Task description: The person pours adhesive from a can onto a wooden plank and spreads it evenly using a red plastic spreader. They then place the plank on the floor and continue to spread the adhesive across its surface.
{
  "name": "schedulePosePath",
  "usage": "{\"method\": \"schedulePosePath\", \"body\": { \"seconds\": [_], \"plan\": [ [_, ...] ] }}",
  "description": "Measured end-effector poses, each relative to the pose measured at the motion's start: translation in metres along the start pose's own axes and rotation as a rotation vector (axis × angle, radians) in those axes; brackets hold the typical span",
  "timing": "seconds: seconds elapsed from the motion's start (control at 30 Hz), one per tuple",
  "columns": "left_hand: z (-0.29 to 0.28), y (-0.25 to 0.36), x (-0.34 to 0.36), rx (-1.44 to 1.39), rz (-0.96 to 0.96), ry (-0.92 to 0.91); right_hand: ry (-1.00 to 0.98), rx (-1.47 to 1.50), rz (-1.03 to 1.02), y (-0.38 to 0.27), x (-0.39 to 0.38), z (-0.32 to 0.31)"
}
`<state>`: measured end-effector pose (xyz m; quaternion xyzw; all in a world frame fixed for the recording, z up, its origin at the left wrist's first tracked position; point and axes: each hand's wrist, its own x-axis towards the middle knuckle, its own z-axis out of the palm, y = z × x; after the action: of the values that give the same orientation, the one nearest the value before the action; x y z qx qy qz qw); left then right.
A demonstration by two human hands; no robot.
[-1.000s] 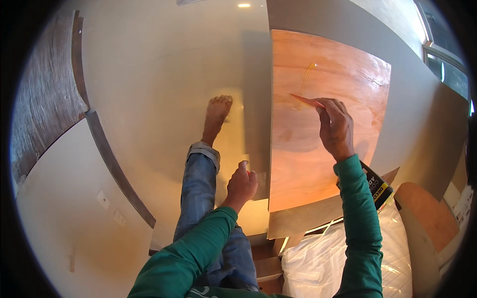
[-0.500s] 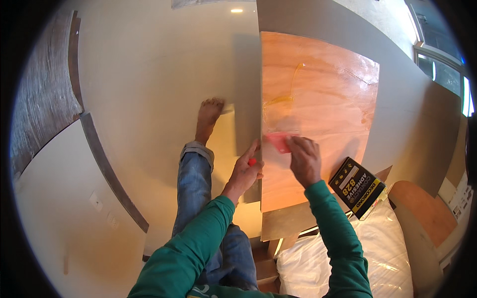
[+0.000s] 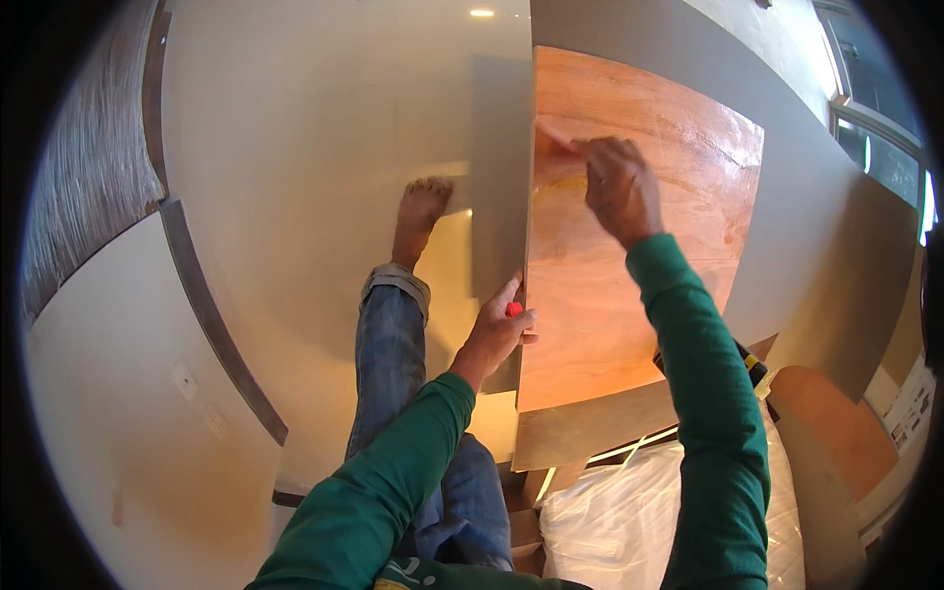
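My right hand (image 3: 622, 192) is closed on a pinkish-red flat spreader (image 3: 557, 140), blurred by motion, over the upper left part of an orange-brown plywood sheet (image 3: 629, 315). Beneath the hand and tool shows a yellowish smear of glue (image 3: 568, 183). The sheet's surface looks wet and shiny in places. At the sheet's left edge is my left hand (image 3: 492, 334), its fingers against that edge and curled around a small red piece (image 3: 513, 309). Most of that piece is hidden, so its kind cannot be told.
A black and yellow adhesive can (image 3: 753, 366) is mostly behind my right forearm. The plywood lies on a larger grey board (image 3: 816, 236). Plastic-wrapped material (image 3: 610, 521) sits below it. My bare foot (image 3: 423, 211) rests on the pale surface to the left.
My right hand has moved the spreader up the sheet, away from me, reaching the glue streak. My left hand stays at the edge. My right forearm now covers most of the can.
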<state>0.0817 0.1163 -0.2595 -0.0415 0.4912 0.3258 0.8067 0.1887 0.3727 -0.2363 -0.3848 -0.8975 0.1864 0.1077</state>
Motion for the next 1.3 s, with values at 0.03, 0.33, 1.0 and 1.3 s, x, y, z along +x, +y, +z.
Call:
{"method": "schedulePosePath", "body": {
  "seconds": [0.03, 0.33, 1.0, 1.3],
  "plan": [
    [0.001, -0.002, 0.001, -0.003, -0.033, -0.007, -0.018, 0.040, -0.013, -0.008, -0.012, 0.004],
    [-0.005, -0.007, -0.005, -0.047, 0.027, -0.053, -0.178, 0.097, 0.044, -0.057, -0.103, -0.005],
    [-0.008, -0.002, 0.018, -0.035, 0.088, 0.023, -0.086, -0.119, 0.054, -0.056, -0.173, 0.018],
    [-0.016, -0.007, 0.025, 0.015, 0.125, 0.050, -0.042, -0.085, 0.141, -0.058, -0.181, -0.013]
  ]
}}
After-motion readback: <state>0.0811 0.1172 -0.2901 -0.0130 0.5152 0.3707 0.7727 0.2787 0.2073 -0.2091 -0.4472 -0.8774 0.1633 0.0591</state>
